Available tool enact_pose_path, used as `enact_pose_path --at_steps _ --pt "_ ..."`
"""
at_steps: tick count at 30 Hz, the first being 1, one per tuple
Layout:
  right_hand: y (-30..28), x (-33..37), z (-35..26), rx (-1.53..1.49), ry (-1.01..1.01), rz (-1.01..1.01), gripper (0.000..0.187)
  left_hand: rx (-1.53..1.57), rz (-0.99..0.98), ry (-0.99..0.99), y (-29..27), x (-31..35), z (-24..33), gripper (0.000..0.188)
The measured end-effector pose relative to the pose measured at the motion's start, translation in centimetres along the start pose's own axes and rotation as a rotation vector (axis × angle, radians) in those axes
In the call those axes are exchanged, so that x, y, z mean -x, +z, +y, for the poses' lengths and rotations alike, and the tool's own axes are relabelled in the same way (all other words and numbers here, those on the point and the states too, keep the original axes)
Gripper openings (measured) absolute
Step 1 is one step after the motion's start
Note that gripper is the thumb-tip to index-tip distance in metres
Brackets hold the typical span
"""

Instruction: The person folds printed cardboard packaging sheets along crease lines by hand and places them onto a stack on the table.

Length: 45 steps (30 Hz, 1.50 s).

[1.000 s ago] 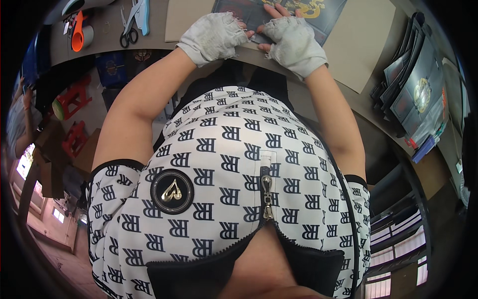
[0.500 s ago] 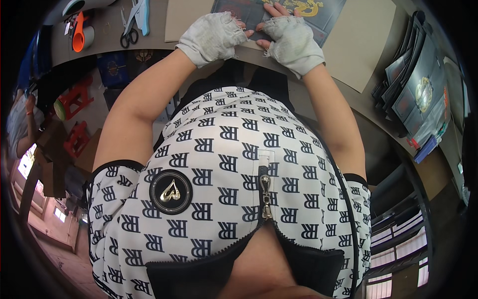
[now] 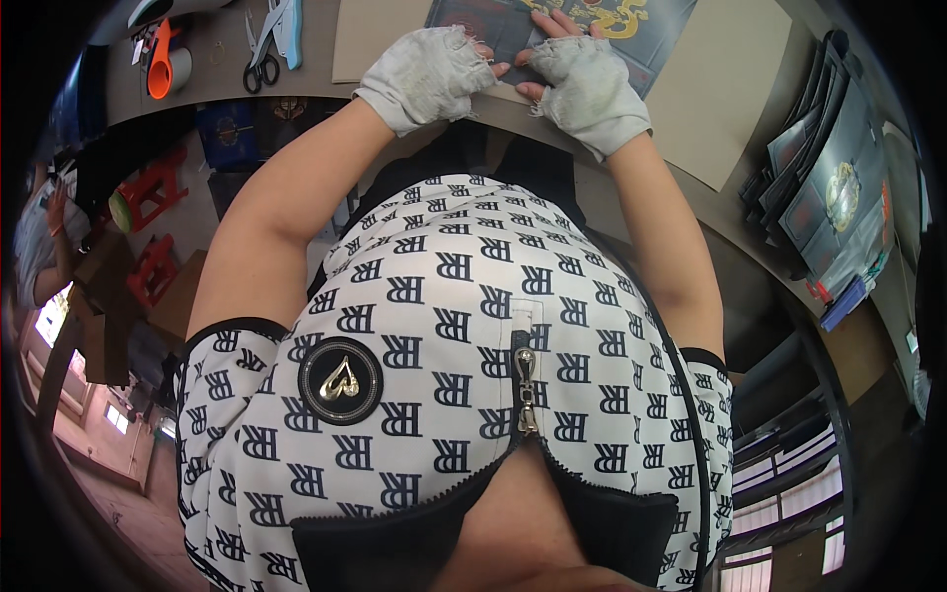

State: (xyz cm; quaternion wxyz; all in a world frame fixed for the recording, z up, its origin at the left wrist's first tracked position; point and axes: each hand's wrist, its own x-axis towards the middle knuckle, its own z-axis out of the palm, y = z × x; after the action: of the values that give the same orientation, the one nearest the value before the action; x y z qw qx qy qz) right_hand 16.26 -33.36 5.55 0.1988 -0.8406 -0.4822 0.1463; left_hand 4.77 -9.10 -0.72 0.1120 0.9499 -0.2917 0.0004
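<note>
A dark grey printed sheet (image 3: 513, 41) with a gold dragon design lies on the table at the top of the view. It rests over a larger beige board (image 3: 725, 109). My left hand (image 3: 429, 79), in a pale fingerless glove, touches the sheet's near left part; its thumb and fingertips point right and are apart, with nothing visible in them. My right hand (image 3: 589, 84), gloved alike, lies on the sheet with its fingers stretched forward and thumb apart. Part of the left fingers is hidden behind the glove.
Scissors with black handles (image 3: 261, 72), a light blue tool (image 3: 287, 35) and an orange tape dispenser (image 3: 163, 69) lie at the left. A stack of dark printed folders (image 3: 824, 187) stands at the right. Red stools (image 3: 158, 192) and another person (image 3: 54, 232) are beyond the table's left side.
Both hands keep almost the same place and pose on the sheet. The whole view has shifted very slightly.
</note>
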Motion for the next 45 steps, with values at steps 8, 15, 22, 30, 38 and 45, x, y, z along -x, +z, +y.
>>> enact_pose_path --at_steps 8,15,22,30,38,45 --pt "1.1 0.6 0.2 0.055 0.027 -0.043 0.047 0.074 -0.171 -0.125 -2.7 -2.5 1.3 0.062" --pt "2.6 0.9 1.1 0.048 0.007 0.053 0.052 0.212 0.162 -0.198 -1.7 -2.5 2.3 0.054" --pt "3.4 2.1 1.7 0.071 0.074 0.130 0.074 0.094 0.016 -0.105 -0.9 -2.4 2.4 0.061" --pt "3.7 2.5 1.2 0.209 0.157 0.221 0.074 0.113 -0.017 -0.117 -1.0 -2.4 2.7 0.057" --pt "5.5 2.2 -1.6 0.119 0.030 0.055 0.081 0.183 -0.009 -0.178 -2.1 -3.0 3.0 0.033" --pt "3.6 1.0 0.1 0.111 -0.009 -0.016 0.078 0.330 -0.085 -0.268 -2.6 -3.3 2.7 0.047"
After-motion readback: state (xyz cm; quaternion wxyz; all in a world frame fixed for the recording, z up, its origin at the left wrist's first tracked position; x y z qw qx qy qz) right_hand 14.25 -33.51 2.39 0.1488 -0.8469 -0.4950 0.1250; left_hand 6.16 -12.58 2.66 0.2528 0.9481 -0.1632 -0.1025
